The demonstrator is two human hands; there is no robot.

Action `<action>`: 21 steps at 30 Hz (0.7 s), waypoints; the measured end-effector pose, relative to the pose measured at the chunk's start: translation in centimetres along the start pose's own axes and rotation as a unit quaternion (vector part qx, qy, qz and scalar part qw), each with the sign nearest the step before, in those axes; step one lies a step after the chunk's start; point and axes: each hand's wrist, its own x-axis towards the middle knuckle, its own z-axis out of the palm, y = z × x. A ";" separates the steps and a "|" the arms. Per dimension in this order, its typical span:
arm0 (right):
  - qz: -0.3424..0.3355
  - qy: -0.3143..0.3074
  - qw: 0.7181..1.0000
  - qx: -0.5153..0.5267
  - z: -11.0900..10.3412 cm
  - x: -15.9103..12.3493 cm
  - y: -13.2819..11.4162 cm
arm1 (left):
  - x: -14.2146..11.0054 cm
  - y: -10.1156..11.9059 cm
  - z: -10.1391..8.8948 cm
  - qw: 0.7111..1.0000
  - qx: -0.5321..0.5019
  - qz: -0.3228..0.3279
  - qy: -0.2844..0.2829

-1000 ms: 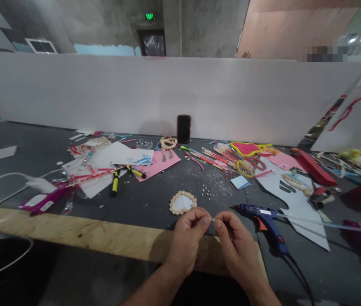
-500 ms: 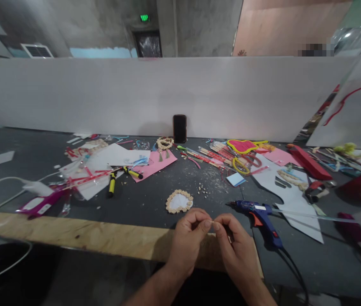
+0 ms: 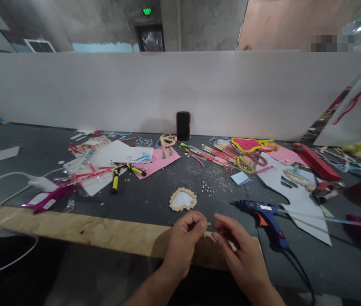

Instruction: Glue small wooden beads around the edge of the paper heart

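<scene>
Toward six o'clock, pinching a tiny pale piece [image 3: 209, 223] in left hand [image 3: 184, 239], with right hand [image 3: 242, 247] gaping at three o'clock; could drop it through slack pinch.

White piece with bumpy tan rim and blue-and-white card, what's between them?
In the head view, small pale bits lie scattered on the dark tabletop.

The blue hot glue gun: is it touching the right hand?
Apart: the head view shows dark tabletop between the right hand and the blue hot glue gun.
</scene>
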 end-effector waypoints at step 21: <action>-0.154 0.084 0.968 -0.178 -1.3 0.8 0.5 | 0.0 1.5 -1.2 0.999 0.002 -0.037 0.007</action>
